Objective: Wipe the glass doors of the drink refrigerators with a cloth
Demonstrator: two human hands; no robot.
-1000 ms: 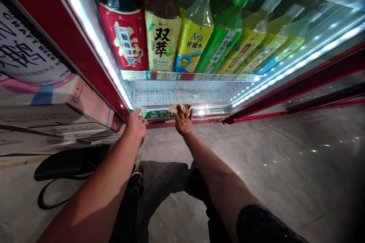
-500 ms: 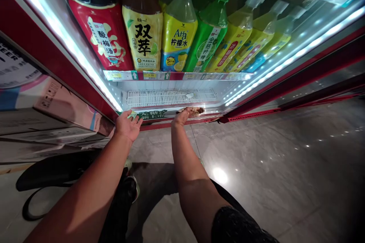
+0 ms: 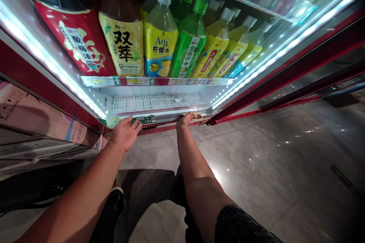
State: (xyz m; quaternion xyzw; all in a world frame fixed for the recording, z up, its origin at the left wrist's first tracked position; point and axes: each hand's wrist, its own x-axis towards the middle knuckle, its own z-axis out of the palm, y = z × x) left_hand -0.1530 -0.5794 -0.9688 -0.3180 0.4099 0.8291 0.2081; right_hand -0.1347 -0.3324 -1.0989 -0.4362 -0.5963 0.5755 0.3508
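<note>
My right hand (image 3: 184, 120) is closed on a crumpled brown and whitish cloth (image 3: 196, 115), which lies against the front ledge at the bottom of a lit drinks fridge. Part of the cloth is hidden behind the fingers. My left hand (image 3: 125, 133), palm turned up and fingers apart, is in front of the ledge's left end and holds nothing. Beside its fingertips is a green printed strip (image 3: 146, 119) on the ledge. Just behind the ledge, a white wire rack (image 3: 156, 101) lines the fridge floor, with a small pale tag (image 3: 178, 100) on it.
Above the rack, a shelf edge with price labels (image 3: 134, 81) carries large drink bottles (image 3: 161, 41). Higher up juts a clear-edged shelf (image 3: 296, 15). Pink cartons (image 3: 40, 117) stand left of the fridge, and a black bag (image 3: 37, 186) lies below them. Grey tiles (image 3: 256, 159) cover the floor.
The view has swung right, so the fridge appears farther left. My right hand and the cloth have slid a little right along the ledge. My left hand has also shifted slightly right, still open.
</note>
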